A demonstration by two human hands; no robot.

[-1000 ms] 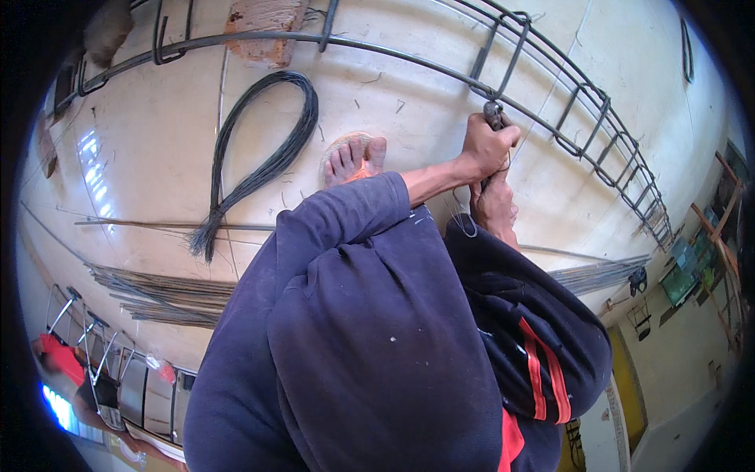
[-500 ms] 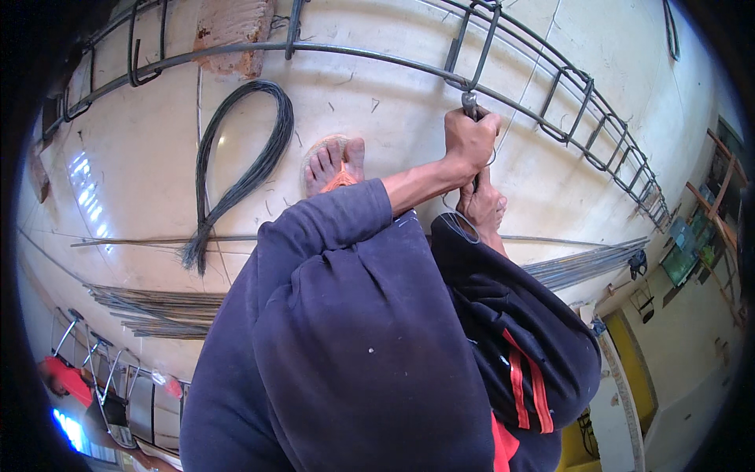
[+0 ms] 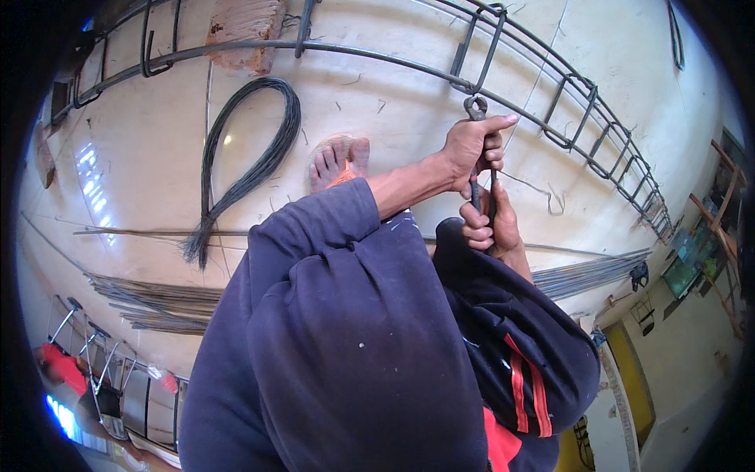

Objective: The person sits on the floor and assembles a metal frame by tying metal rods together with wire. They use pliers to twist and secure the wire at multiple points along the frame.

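My left hand (image 3: 472, 149) is wrapped round the upper part of a pair of end-cutting pincers (image 3: 476, 108), its thumb stretched out to the right. Lower down, my right hand (image 3: 495, 222) grips the dark handles. The pincers' head points up, just below a stirrup joint on the steel rebar cage (image 3: 377, 59), with a small gap showing. A thin bent tie wire (image 3: 543, 191) runs out to the right from between my hands; which fingers hold it is hidden. To the left, a looped bundle of tie wire (image 3: 292, 118) lies on the floor.
A brick block (image 3: 244, 31) sits under the cage at upper left. Loose rods (image 3: 157, 299) lie at left, and more rods (image 3: 590, 271) at right. Wire scraps litter the pale tiles near my sandalled foot (image 3: 338, 161). Someone in red (image 3: 67, 370) is at far lower left.
The pincers have drawn slightly down from the rebar joint, and their head shows more fully. My left thumb has stretched out. The loose wire has swung from below my hands to their right.
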